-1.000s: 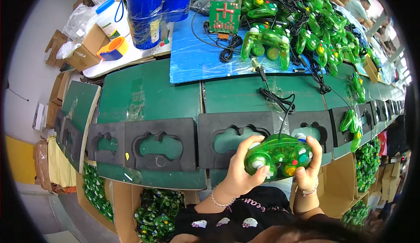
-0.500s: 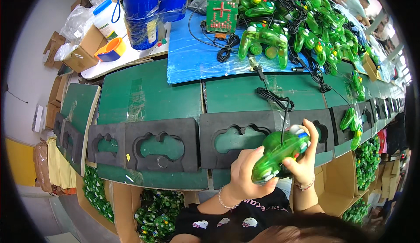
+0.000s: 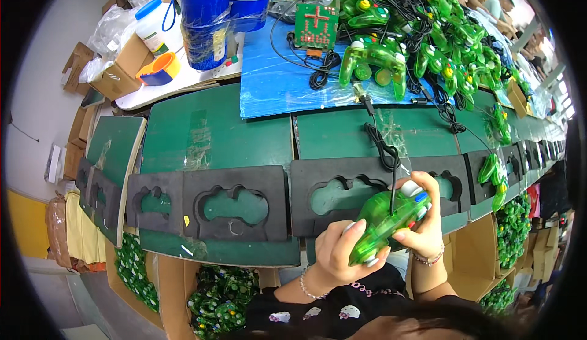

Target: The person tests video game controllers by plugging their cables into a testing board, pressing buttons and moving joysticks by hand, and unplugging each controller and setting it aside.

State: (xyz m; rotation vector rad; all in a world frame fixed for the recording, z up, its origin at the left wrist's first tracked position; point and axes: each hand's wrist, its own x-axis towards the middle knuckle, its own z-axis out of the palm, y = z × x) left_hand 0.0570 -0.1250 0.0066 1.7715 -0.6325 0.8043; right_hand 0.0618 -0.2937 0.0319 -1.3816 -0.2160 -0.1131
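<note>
A translucent green game controller (image 3: 380,222) is held tilted above the front edge of the bench, between both of my hands. My left hand (image 3: 336,251) wraps round its lower left grip, and my right hand (image 3: 427,221) closes round the opposite grip, thumb by the coloured buttons. White and blue parts show near my right fingers. From the controller a black cable (image 3: 383,146) rises in a bundled loop to a plug by the blue sheet. Just behind my hands lies a black foam holder (image 3: 301,193) with controller-shaped cutouts.
A blue sheet (image 3: 269,89) carries a green circuit board (image 3: 317,27) and a pile of green controllers (image 3: 434,28) with tangled cables. Blue cups (image 3: 205,28) stand at the left. Cardboard boxes (image 3: 477,254) sit below the bench. Other people work at the far right.
Both hands still grip the controller, which has turned slightly and shifted a little left. The cable bundle hangs straighter. The view has shifted slightly.
</note>
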